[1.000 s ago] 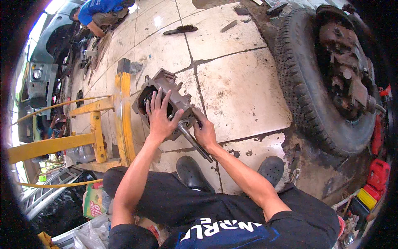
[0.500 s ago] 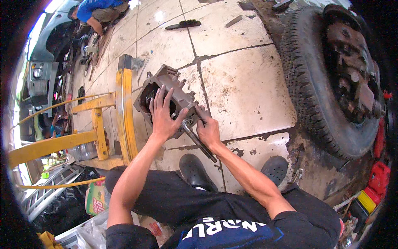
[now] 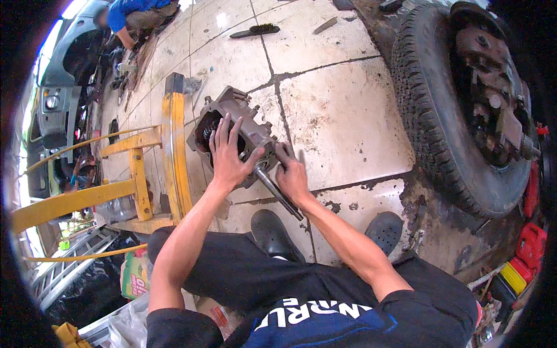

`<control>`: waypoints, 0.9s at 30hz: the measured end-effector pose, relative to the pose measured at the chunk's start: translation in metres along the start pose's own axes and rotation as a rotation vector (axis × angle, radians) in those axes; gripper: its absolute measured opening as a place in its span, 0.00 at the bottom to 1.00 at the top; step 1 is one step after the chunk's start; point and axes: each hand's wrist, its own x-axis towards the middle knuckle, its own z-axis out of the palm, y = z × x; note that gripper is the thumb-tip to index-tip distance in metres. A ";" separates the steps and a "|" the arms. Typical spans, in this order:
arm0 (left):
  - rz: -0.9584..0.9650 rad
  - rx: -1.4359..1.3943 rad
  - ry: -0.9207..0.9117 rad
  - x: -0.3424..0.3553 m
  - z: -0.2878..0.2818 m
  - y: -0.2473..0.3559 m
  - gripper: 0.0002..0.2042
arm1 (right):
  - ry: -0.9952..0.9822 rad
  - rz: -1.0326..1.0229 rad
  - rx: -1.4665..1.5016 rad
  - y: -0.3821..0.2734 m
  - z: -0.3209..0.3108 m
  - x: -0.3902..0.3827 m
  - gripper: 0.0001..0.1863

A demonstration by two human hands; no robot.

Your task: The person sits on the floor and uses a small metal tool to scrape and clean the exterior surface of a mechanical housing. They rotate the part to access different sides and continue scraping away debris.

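A grey cast metal gearbox housing [image 3: 248, 124] lies at a slant on the tiled floor, with gears showing in its dark opening and a splined shaft [image 3: 278, 193] sticking out toward me. My left hand [image 3: 231, 156] rests open across the opening, its fingers spread over the rim and thumb near the shaft's base. My right hand [image 3: 292, 174] is closed beside the shaft at the housing's end. Its fingertips are dark, and what they grip is unclear. A yellow steel frame [image 3: 175, 133] stands just left of the housing.
A large tyre [image 3: 426, 116] with rusty parts in it is at right. A brush [image 3: 254, 31] lies ahead. A co-worker in blue [image 3: 130, 17] crouches by a vehicle [image 3: 58, 110] at upper left. A ladder [image 3: 75, 252] and red cases [image 3: 528, 243] are behind at either side.
The housing and both hands appear slightly higher in the picture than half a second ago, along with some shift of the whole view. My left hand keeps its spread pose on the opening.
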 end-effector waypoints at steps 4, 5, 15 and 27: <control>0.003 0.021 -0.010 -0.003 -0.003 -0.004 0.45 | -0.048 0.030 0.158 -0.020 -0.006 0.004 0.30; 0.012 0.025 -0.011 -0.002 -0.002 -0.004 0.45 | -0.020 0.033 0.207 -0.026 -0.003 0.003 0.31; 0.040 0.013 -0.024 0.000 -0.003 -0.003 0.47 | -0.053 -0.043 -0.055 0.001 -0.008 0.011 0.32; 0.025 -0.018 -0.033 -0.002 -0.004 -0.003 0.48 | -0.012 -0.052 0.124 -0.004 0.002 0.001 0.35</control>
